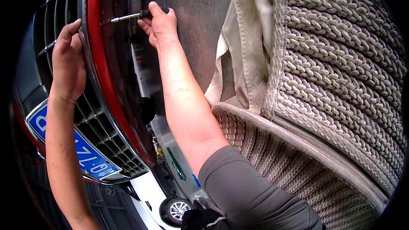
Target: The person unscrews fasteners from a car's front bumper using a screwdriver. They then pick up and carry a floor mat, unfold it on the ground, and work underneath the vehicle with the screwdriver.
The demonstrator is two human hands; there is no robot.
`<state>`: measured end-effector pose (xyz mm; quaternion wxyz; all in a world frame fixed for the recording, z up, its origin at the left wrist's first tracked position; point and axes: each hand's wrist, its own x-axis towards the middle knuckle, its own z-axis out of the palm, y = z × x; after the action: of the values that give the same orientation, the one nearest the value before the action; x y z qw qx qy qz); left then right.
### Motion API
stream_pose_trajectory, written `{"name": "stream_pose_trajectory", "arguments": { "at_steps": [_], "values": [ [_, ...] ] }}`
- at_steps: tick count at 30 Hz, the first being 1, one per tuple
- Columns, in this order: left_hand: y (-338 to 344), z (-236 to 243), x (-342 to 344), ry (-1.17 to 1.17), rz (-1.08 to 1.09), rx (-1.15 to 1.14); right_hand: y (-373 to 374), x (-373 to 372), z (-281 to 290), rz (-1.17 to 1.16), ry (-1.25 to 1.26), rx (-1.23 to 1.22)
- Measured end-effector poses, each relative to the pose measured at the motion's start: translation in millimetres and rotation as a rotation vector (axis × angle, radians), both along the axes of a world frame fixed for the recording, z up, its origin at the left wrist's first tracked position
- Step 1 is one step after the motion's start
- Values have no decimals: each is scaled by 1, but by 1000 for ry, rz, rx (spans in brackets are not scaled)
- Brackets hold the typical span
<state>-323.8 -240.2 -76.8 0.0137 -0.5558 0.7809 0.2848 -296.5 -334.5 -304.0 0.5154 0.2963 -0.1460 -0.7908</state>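
Note:
My right hand (pixel 159 27) is closed round the black handle of a screwdriver (pixel 128 17). The tool's metal shaft points left, its tip at the dark panel (pixel 121 55) beside the car's red body edge (pixel 99 38). My left hand (pixel 68 66) lies along the chrome trim (pixel 87 51) of the front grille (pixel 102 123), holding no tool. Its uppermost digit is stretched out and bent toward the trim; the other fingers are partly hidden. Whatever the screwdriver tip touches is too small to make out.
Below my left forearm a blue licence plate (pixel 87 155) is fixed to the grille. A white car with a silver wheel (pixel 177 209) stands at the bottom. Chunky beige knitted fabric (pixel 336 55) fills the right side. Near my right elbow lies a thin green item (pixel 174 164).

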Motion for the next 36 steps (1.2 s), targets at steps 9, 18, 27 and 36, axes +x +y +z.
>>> {"name": "stream_pose_trajectory", "arguments": {
  "at_steps": [9, 18, 27, 36],
  "values": [
    [-12, 11, 7, 18, -79, 105, 3, 18, 8, -80, -50, -80],
    [-20, 17, 16, 30, -140, 94, -8, 30, -6, -424, -210, -277],
    [-36, 34, 27, 35, -189, 73, -14, 20, -5, -287, -133, -212],
    [-31, 36, 25, 7, -200, 111, -2, -1, -3, -2, 39, -9]
  ]
}}
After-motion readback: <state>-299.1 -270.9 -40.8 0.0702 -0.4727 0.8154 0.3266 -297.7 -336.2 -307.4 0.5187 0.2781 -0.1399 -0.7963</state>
